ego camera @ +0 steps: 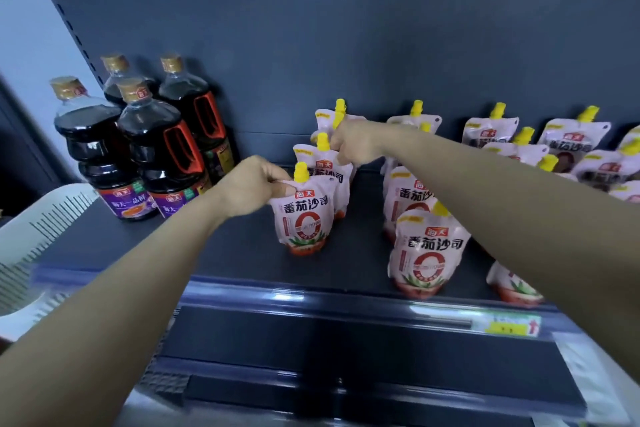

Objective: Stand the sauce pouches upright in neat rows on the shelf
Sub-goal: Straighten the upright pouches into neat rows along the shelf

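Several white-and-red sauce pouches with yellow caps stand on the dark shelf [242, 253]. My left hand [251, 185] pinches the top left corner of the front pouch [304, 218] of the left row, which stands upright. Behind it, my right hand [355, 144] grips the top of a pouch [337, 116] further back in the same row. A second row has an upright pouch [427, 255] at the front, under my right forearm. More pouches [575, 139] stand to the right, partly hidden by my arm.
Several dark soy sauce bottles [152, 149] stand at the shelf's left. A white slatted basket [38, 236] sits at the far left edge. The shelf's front rail carries a price tag [512, 324]. A dark back panel [346, 38] closes the shelf behind.
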The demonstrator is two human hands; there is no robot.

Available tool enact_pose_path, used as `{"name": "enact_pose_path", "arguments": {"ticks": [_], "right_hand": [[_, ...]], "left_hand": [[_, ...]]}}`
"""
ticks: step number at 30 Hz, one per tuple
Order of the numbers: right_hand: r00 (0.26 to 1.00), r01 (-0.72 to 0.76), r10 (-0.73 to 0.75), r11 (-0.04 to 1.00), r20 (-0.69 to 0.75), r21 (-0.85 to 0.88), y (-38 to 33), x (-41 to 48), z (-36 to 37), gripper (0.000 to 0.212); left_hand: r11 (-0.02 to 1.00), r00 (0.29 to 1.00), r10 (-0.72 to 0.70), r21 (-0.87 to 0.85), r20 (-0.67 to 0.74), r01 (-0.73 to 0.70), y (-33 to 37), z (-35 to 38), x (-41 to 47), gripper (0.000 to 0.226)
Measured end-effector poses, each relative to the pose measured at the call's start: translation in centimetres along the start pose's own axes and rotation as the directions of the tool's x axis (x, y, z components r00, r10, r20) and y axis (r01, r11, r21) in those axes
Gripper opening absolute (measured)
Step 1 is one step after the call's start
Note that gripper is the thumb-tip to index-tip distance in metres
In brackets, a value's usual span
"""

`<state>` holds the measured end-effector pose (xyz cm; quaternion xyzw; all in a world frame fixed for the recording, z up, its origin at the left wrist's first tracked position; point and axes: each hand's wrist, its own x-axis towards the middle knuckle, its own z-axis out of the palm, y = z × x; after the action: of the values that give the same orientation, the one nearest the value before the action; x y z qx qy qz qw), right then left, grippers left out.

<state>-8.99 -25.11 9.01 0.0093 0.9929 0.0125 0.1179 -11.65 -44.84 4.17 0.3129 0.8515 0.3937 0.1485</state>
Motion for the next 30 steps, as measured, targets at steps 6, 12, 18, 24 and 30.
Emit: {"name": "enact_pose_path", "arguments": {"ticks": [6,12,18,24,30], "right_hand": [[0.998,-0.056,0.056,0.998,-0.007,-0.006,-0.6,0.1,0.4,0.033],[0.999,-0.045,0.044,0.999,-0.023,-0.015,-1.3,-0.5,0.0,0.037],[0.993,-0.114,0.113,0.989,0.019,0.097,-1.7,-1.2,0.3,0.021],[0.987,-0.159,0.153,0.967,0.046,0.197,-1.9,-1.5,0.1,0.029],[0.967,-0.211,0.147,0.919,0.207,0.333,-0.9,-1.9,-1.1,0.04]], "left_hand": [[0.991,0.959,0.066,-0.132,0.275,-0.03,0.6,0.5,-1.3,0.016],[0.986,0.941,0.13,-0.142,0.313,-0.089,0.6,0.7,-1.3,0.018],[0.986,0.939,0.162,-0.096,0.305,-0.138,0.2,0.6,-1.1,0.015],[0.983,0.943,0.178,-0.092,0.28,-0.158,-0.5,0.4,-1.0,0.01],[0.959,0.941,0.219,-0.235,0.26,-0.159,-0.3,-1.5,-1.1,0.03]]}}
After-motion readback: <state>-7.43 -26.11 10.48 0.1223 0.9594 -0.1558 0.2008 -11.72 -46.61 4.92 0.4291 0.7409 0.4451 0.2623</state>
